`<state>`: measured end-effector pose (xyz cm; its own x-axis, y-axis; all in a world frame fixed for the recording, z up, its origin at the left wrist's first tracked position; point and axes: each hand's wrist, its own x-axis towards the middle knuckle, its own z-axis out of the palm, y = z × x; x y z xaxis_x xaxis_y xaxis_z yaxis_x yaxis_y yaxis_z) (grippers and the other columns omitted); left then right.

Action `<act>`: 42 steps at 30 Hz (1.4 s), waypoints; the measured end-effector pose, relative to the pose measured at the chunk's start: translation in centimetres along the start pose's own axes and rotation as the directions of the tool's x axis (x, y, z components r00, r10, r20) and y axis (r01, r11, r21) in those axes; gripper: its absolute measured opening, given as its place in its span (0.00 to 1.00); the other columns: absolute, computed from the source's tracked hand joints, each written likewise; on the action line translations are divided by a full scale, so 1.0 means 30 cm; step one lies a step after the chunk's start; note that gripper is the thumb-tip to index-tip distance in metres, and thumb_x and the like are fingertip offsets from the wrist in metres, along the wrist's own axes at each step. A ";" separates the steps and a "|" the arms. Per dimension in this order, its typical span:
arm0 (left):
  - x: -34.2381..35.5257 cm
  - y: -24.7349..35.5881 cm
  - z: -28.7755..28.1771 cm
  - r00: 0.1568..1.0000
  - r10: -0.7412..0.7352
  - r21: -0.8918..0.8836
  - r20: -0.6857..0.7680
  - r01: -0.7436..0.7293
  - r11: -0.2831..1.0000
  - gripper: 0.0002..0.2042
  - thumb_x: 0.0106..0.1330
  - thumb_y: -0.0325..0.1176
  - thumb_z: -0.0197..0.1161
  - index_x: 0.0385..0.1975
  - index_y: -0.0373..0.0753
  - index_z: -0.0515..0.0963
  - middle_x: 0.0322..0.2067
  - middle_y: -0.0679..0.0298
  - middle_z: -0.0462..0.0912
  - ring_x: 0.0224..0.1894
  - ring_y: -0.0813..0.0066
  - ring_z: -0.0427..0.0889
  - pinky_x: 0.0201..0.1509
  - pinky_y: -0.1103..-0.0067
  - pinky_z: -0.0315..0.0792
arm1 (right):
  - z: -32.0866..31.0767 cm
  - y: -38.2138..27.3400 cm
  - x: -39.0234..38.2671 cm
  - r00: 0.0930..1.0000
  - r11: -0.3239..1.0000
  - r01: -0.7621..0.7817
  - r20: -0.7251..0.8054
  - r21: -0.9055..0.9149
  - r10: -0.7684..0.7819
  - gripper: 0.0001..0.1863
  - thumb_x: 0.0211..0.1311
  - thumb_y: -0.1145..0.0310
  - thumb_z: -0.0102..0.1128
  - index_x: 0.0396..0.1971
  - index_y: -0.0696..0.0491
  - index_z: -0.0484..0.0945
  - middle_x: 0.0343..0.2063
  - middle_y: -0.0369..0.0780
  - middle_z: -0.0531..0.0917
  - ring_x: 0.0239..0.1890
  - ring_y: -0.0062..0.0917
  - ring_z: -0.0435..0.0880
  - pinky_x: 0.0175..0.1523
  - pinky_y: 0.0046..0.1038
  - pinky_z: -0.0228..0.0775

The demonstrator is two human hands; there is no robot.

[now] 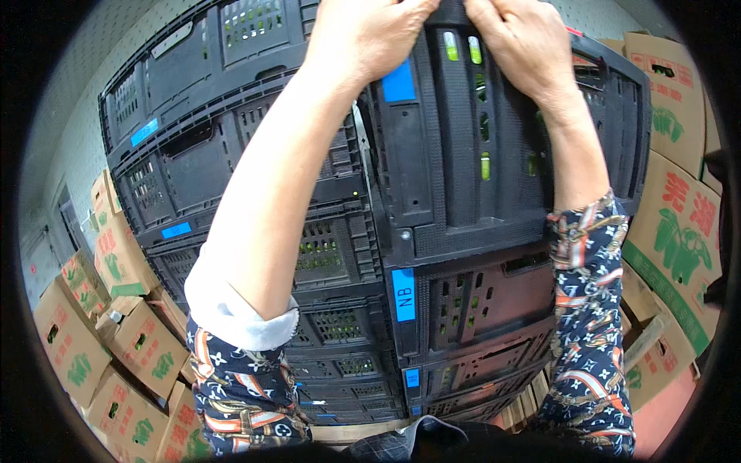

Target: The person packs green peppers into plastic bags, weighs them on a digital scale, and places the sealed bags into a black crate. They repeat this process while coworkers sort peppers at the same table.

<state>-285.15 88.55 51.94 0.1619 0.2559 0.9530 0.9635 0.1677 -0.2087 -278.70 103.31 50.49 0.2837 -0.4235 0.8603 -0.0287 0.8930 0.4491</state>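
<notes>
In the head view, reaches up with both arms to the upper crate, black and slotted, in the nearer right-hand column, with the left hand and right hand set apart along its top edge. Cannot tell how tightly either hand closes, with fingers cut off or hidden at the picture's upper edge. Holds green pieces inside, visible through the slots but too covered to name. Rests on a lower crate, likewise showing green through its openings. Stands just beside a left stack of black crates, also with green behind the slots. Flanked by cardboard boxes printed with green vegetables, some with green visible in the handholes.
</notes>
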 end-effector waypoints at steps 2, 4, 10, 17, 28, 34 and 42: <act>-0.013 0.024 -0.030 0.999 0.009 0.044 -0.033 -0.008 0.999 0.18 0.58 0.41 0.52 0.18 0.29 0.74 0.15 0.48 0.71 0.18 0.60 0.74 0.26 0.72 0.66 | 0.003 -0.019 -0.001 0.976 0.941 -0.218 0.043 0.260 0.215 0.14 0.54 0.66 0.48 0.16 0.60 0.72 0.16 0.46 0.74 0.18 0.29 0.74 0.25 0.28 0.63; -0.040 0.047 -0.030 0.965 0.216 0.025 -0.149 -0.214 0.976 0.16 0.58 0.38 0.51 0.17 0.30 0.73 0.15 0.49 0.72 0.21 0.55 0.75 0.27 0.69 0.67 | -0.085 -0.067 -0.004 0.968 0.954 -0.243 0.106 0.173 0.228 0.14 0.55 0.65 0.48 0.18 0.60 0.73 0.17 0.46 0.76 0.20 0.26 0.74 0.27 0.26 0.64; -0.013 0.003 -0.012 0.841 0.499 0.339 -0.210 -0.416 0.844 0.15 0.59 0.37 0.49 0.17 0.32 0.73 0.17 0.50 0.73 0.24 0.51 0.74 0.30 0.65 0.67 | -0.041 -0.055 0.011 0.987 0.967 -0.159 0.014 0.199 0.160 0.13 0.55 0.67 0.47 0.19 0.60 0.73 0.17 0.45 0.75 0.20 0.28 0.74 0.28 0.26 0.64; -0.011 0.018 -0.022 0.993 0.116 0.083 -0.027 -0.114 0.990 0.18 0.58 0.41 0.53 0.17 0.30 0.73 0.13 0.48 0.69 0.15 0.63 0.70 0.23 0.72 0.64 | 0.034 0.035 -0.024 0.967 0.943 0.227 -0.054 -0.244 -0.247 0.11 0.53 0.69 0.47 0.15 0.58 0.72 0.16 0.45 0.75 0.20 0.36 0.75 0.26 0.33 0.65; 0.020 -0.047 -0.034 0.983 0.093 0.044 -0.161 -0.087 0.995 0.17 0.60 0.42 0.56 0.20 0.32 0.74 0.10 0.67 0.66 0.17 0.83 0.61 0.21 0.82 0.60 | 0.055 -0.051 -0.026 0.983 0.996 0.054 -0.173 -0.078 -0.067 0.10 0.44 0.67 0.53 0.10 0.55 0.71 0.13 0.43 0.74 0.21 0.38 0.74 0.31 0.38 0.64; 0.049 -0.073 -0.050 0.993 -0.050 0.059 -0.104 0.056 0.997 0.17 0.60 0.45 0.56 0.23 0.34 0.75 0.14 0.57 0.70 0.17 0.80 0.67 0.24 0.81 0.64 | -0.046 -0.082 -0.086 0.991 0.989 -0.119 -0.050 0.090 0.124 0.11 0.45 0.66 0.55 0.29 0.54 0.72 0.31 0.41 0.75 0.37 0.34 0.73 0.46 0.35 0.60; 0.192 0.081 -0.026 0.955 -0.190 0.670 0.226 -0.010 0.742 0.27 0.64 0.51 0.37 0.27 0.33 0.77 0.28 0.48 0.78 0.37 0.54 0.77 0.42 0.65 0.70 | -0.777 -0.477 -0.752 0.698 0.800 -0.573 0.618 0.178 0.363 0.17 0.43 0.72 0.57 0.38 0.51 0.75 0.34 0.39 0.79 0.32 0.30 0.78 0.33 0.28 0.70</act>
<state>-281.71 89.69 57.11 -0.0768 0.4275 0.9008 0.5708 0.7596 -0.3119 -262.34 103.63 19.04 -0.4047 -0.0655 0.9121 -0.3559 0.9300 -0.0912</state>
